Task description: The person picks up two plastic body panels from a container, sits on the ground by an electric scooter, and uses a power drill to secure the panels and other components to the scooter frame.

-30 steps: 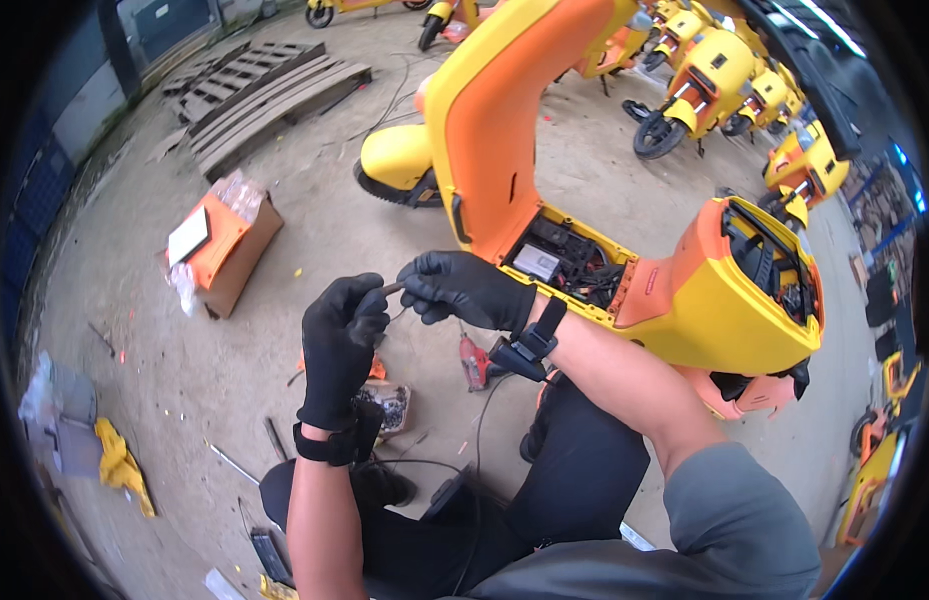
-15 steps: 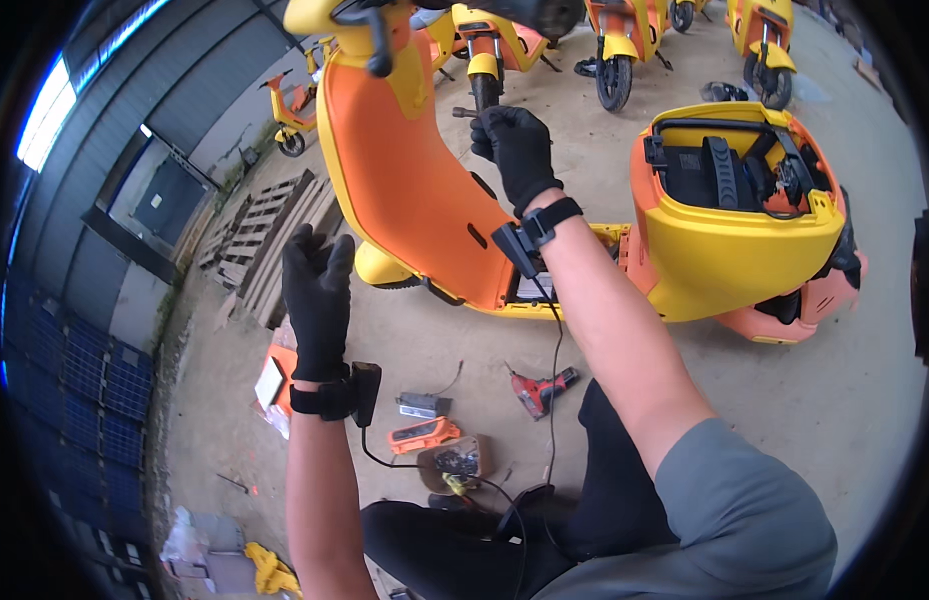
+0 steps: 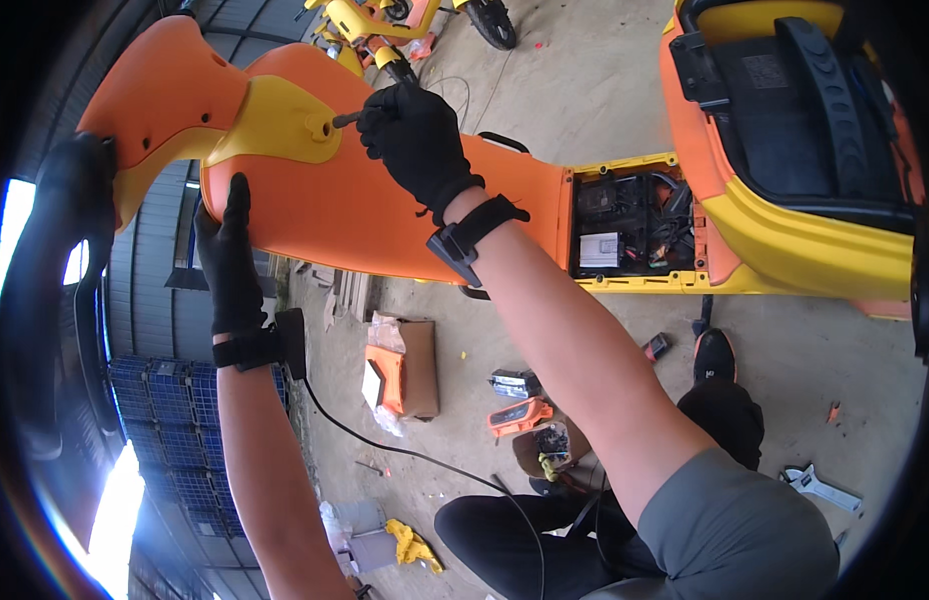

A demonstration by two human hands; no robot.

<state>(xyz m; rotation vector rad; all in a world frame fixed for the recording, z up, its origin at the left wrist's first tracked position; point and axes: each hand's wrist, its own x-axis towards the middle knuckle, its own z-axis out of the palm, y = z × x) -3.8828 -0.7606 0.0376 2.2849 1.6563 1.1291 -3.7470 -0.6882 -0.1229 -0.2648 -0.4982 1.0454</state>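
Observation:
A yellow and orange scooter stretches across the view, its orange front panel (image 3: 385,215) toward the left. My right hand (image 3: 410,135), in a black glove, is closed on a short dark metal rod (image 3: 347,119). The rod's tip points at a round hole in the yellow steering-column cover (image 3: 275,120), close to it; whether it touches I cannot tell. My left hand (image 3: 228,255), also gloved, grips the panel's lower left edge, thumb over the front; its other fingers are partly hidden. Right of the panel, an open floor compartment (image 3: 635,225) shows wiring and a silver box.
The scooter's seat section (image 3: 765,230) stands open at the right, a black battery inside. A cardboard box (image 3: 417,370), an orange case (image 3: 520,416) and a tub of small parts (image 3: 550,447) lie on the floor. More scooters (image 3: 385,25) stand behind.
My view has turned left and come closer to the front panel. My right hand has brought the rod to the steering-column cover. My left hand has come from mid-air onto the panel's edge.

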